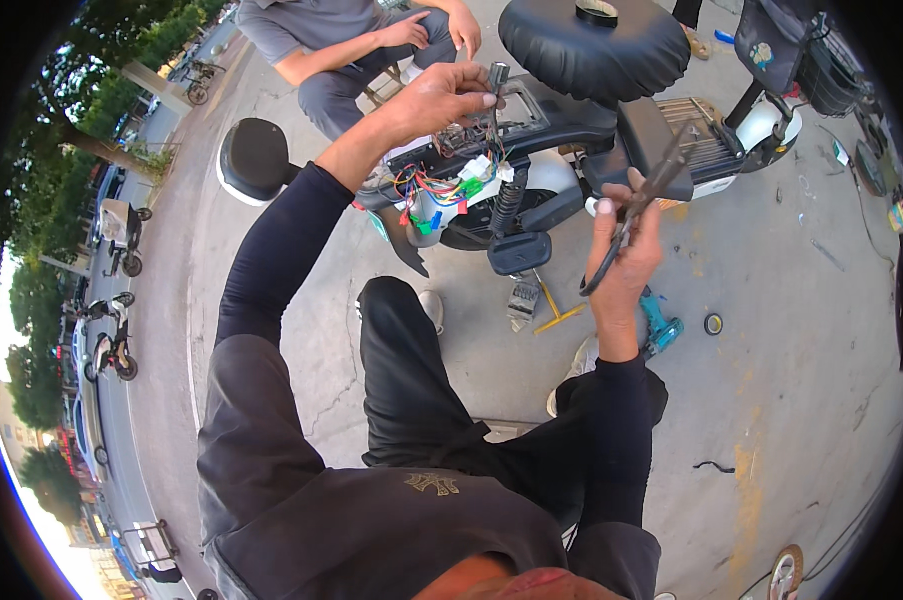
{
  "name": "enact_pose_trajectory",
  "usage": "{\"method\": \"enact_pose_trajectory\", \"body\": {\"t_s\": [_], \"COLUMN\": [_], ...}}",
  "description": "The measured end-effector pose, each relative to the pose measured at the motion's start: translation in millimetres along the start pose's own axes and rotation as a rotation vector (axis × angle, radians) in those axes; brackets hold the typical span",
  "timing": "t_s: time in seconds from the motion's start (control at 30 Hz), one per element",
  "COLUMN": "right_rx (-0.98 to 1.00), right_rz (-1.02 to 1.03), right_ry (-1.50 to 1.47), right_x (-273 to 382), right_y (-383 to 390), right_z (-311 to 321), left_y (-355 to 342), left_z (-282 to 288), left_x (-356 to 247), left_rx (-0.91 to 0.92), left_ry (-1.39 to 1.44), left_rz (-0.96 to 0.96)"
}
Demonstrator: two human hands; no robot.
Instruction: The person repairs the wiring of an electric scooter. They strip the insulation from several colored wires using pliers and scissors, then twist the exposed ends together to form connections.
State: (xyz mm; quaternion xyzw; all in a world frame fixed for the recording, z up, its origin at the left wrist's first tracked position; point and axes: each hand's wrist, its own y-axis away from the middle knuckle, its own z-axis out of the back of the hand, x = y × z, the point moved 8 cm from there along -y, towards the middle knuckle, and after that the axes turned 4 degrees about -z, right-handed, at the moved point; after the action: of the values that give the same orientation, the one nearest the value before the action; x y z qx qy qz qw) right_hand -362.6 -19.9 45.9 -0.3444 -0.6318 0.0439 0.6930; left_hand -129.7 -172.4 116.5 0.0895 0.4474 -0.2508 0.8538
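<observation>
My left hand is closed over the opened frame of a white and black electric scooter. Its thumb and fingers pinch a dark cable with a grey cylindrical connector at its top end. Below it, a bundle of coloured wires with white, green, red and blue plugs hangs out of the scooter's side. My right hand is closed around a long dark pliers-like tool, raised beside the black seat. A curved dark handle shows below the fingers; the tool's exact kind is unclear.
A person in grey sits beyond the scooter. A black round cover with a tape roll is above the frame. On the ground lie a yellow T-handle tool, a teal power drill and a tape roll.
</observation>
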Motion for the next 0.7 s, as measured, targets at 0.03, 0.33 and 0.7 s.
{"method": "enact_pose_trajectory", "body": {"t_s": [0.03,0.33,0.7], "right_rx": [0.041,0.181,0.118], "right_rz": [0.015,-0.108,-0.189], "right_ry": [0.085,-0.201,-0.368], "right_x": [6,26,1], "right_y": [1,-43,-44], "right_z": [-6,-68,-106], "left_y": [4,12,16], "left_z": [0,-20,-37], "left_x": [-1,3,-13], "left_rx": [-0.006,0.125,0.154], "left_ry": [0.001,0.053,-0.181], "left_rz": [0.010,-0.044,-0.153]}}
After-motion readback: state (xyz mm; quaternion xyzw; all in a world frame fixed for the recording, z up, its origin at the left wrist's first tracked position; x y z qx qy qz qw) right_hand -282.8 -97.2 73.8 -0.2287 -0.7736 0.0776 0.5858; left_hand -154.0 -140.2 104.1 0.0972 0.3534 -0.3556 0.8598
